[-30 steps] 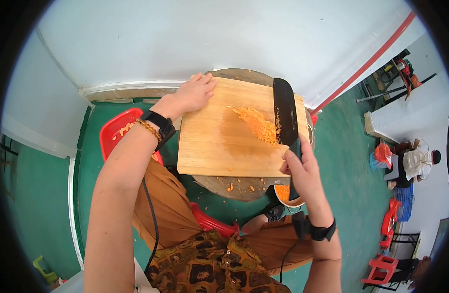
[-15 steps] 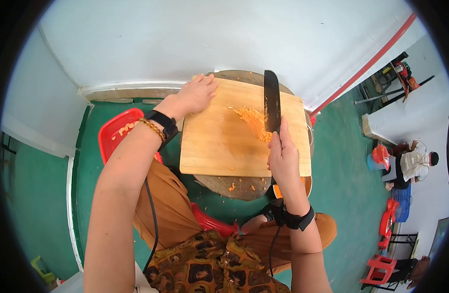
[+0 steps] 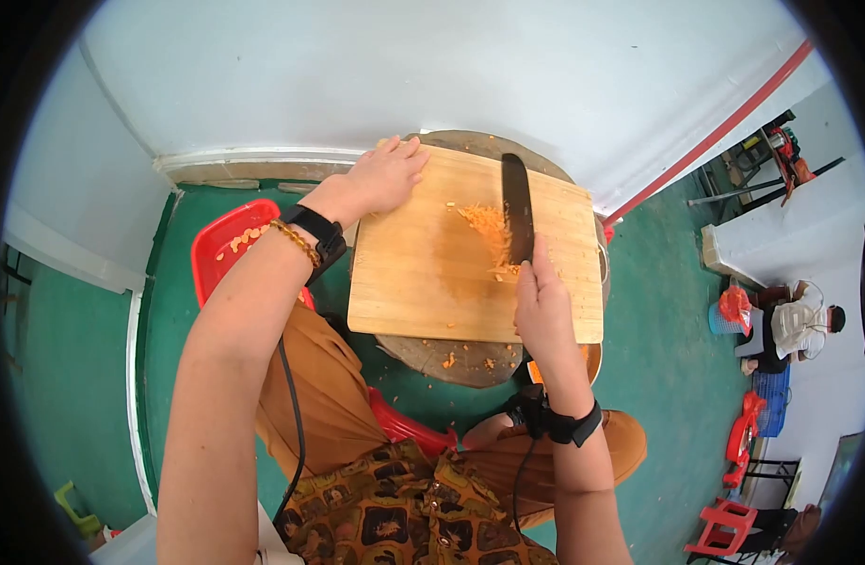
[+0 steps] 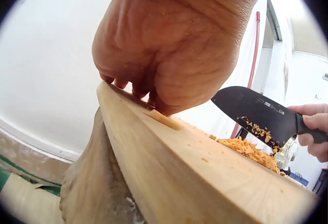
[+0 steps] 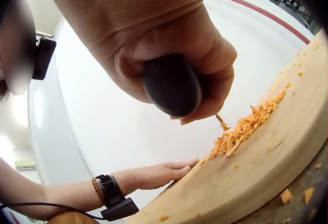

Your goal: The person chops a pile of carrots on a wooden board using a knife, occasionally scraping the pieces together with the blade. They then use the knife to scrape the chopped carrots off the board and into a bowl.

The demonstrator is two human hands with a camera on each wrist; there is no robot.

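Note:
My right hand (image 3: 547,311) grips the black handle of a cleaver (image 3: 518,207). Its dark blade stands along the right side of a pile of finely chopped carrot (image 3: 484,226). Orange bits cling to the blade (image 4: 251,113) in the left wrist view. A wooden cutting board (image 3: 409,273) lies under the pile. At the board's far left corner rests my left hand (image 3: 387,179), fingers extended over the edge. The handle's butt end (image 5: 172,84) sticks out of my right fist in the right wrist view.
The board sits on a round wooden stump (image 3: 442,363) with scattered orange crumbs. Below its right front edge stands a bowl (image 3: 595,363) with orange pieces. A red basin (image 3: 202,254) holding pieces is on the floor at left. The white wall (image 3: 404,75) rises just behind.
The cleaver has moved left from beyond the pile to its right side, its blade turning from flat-looking to more edge-on. My left hand has kept its place on the board's corner.

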